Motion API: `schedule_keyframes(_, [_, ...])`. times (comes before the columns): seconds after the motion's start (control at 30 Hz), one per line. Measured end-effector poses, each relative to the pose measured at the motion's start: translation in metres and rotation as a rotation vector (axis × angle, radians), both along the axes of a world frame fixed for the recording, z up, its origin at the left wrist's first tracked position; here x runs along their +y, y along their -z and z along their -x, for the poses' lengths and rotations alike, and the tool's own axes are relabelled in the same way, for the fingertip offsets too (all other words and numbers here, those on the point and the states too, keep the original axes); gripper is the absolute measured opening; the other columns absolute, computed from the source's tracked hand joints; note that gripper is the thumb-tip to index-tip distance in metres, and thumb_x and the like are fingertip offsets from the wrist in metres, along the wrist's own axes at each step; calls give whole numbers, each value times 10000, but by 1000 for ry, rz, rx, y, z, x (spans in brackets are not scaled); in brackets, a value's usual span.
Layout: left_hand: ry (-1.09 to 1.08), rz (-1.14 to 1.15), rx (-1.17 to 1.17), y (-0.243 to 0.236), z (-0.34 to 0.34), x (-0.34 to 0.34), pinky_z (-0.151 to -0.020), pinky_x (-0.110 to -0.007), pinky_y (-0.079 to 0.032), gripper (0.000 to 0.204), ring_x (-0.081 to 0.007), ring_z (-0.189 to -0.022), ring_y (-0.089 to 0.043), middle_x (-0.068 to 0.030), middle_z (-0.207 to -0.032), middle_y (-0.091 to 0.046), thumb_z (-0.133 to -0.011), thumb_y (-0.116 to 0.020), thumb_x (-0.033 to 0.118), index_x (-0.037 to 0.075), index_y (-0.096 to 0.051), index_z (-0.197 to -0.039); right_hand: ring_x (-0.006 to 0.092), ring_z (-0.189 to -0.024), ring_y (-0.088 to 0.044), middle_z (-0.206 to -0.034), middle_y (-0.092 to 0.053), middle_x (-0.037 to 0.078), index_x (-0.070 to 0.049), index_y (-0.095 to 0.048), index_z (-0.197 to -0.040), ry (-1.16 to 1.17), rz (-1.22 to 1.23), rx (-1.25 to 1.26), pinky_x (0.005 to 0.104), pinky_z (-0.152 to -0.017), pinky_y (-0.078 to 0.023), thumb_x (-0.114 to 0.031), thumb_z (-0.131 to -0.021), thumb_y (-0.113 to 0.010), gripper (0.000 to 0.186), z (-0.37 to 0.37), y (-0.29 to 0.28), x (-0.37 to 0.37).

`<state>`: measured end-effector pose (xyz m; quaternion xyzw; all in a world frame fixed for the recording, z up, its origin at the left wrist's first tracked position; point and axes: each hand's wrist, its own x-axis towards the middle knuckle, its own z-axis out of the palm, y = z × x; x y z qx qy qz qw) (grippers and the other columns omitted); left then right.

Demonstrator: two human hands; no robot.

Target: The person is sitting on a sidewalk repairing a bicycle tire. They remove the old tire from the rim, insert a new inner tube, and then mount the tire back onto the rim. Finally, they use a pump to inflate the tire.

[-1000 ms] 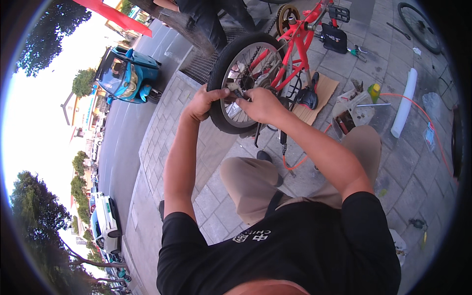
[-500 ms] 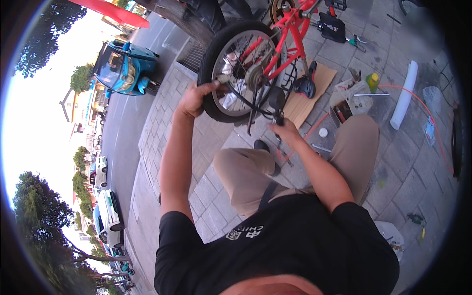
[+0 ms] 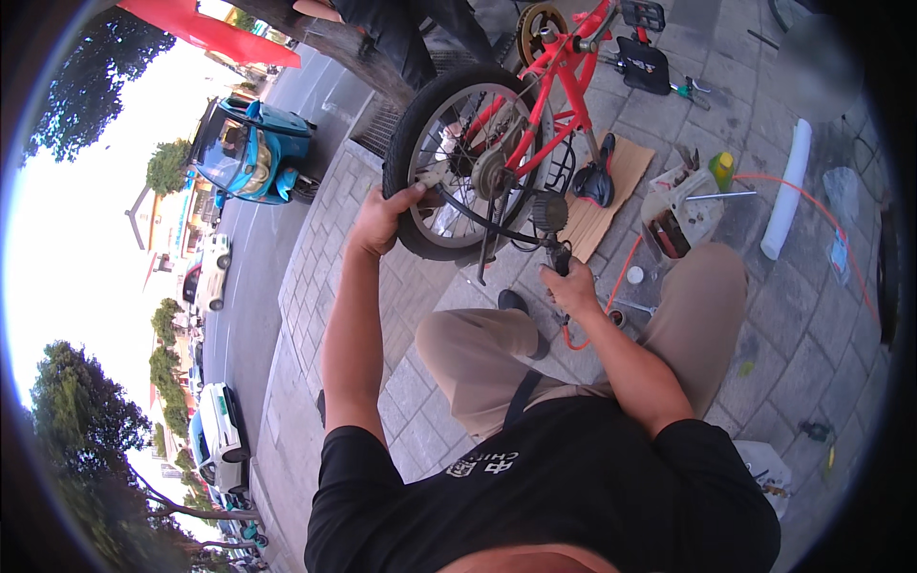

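Observation:
A red bicycle frame [image 3: 564, 105] lies upside down on the pavement, its black-tyred wheel [image 3: 394, 153] facing me. My left hand [image 3: 382, 218] is closed at the wheel's left side, across the tyre, with thumb and fingers at the end of a black air hose [image 3: 468, 219] by the rim. That hose runs to a tyre inflator gun [image 3: 558, 256] with a round dark gauge [image 3: 549, 212]. My right hand [image 3: 573, 290] is wrapped round the gun's handle. An orange air line [image 3: 628, 263] trails near that hand. Fingers behind the tyre are hidden.
A bicycle saddle [image 3: 596, 181] rests on cardboard [image 3: 626, 177]. Right of it stand a toolbox [image 3: 690, 234], a yellow-green bottle [image 3: 722, 167] and a white roll [image 3: 787, 191]. Another person's dark-trousered legs [image 3: 406, 43] are behind the wheel. A blue three-wheeler [image 3: 244, 153] is on the road.
My right hand and the inflator gun have shifted slightly right and down, and the gauge shows more fully. My left hand stays at the wheel. The whole view has tilted a little.

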<state>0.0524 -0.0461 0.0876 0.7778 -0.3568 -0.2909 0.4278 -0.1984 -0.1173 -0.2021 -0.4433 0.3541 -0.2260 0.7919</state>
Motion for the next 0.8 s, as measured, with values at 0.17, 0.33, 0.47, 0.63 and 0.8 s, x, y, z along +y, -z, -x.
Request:
schedule_keyframes(0.17, [-302,-24,-975,-1,45,-23,-831,-500,-557,602,-438,-969,-742,-273,-1003,-754,-1035,-708,543,-43,-678,-1170,115,-598,-625,-716,-670,30,-24,-667,-944,88,105,57,330,-559,-503,-233,-907,-814,258,7,-7,-12])
schedule_keyframes(0.33, [-290,-59,-1219,10,38,-27,-864,-608,-519,585,-561,-1013,-676,-332,-1078,-707,-1077,-621,538,-39,-598,-1173,114,-597,-612,-717,-663,13,-24,-674,-970,71,83,34,330,-559,-495,-213,-915,-805,236,16,-20,-12])
schedule_keyframes(0.47, [-282,-118,-1181,6,39,-27,-865,-606,-519,585,-554,-1020,-678,-332,-1071,-706,-1070,-629,543,-36,-596,-1140,110,-587,-598,-715,-654,7,-23,-679,-983,152,92,63,327,-559,-492,-205,-916,-803,230,18,-30,-11])
schedule_keyframes(0.63, [-279,-116,-1172,4,35,-22,-870,-592,-523,593,-550,-1014,-682,-328,-1045,-706,-1069,-625,560,-25,-599,-1163,128,-645,-610,-766,-675,32,-2,-679,-1001,136,139,74,337,-615,-519,-215,-901,-816,272,18,-32,-12])
schedule_keyframes(0.8, [-155,88,-1005,6,30,-12,-903,-571,-514,553,-537,-1091,-644,-326,-1164,-655,-1100,-611,476,-50,-572,-1267,163,-776,-612,-861,-690,56,13,-679,-1008,104,214,94,363,-719,-530,-291,-882,-866,378,8,-3,-15])
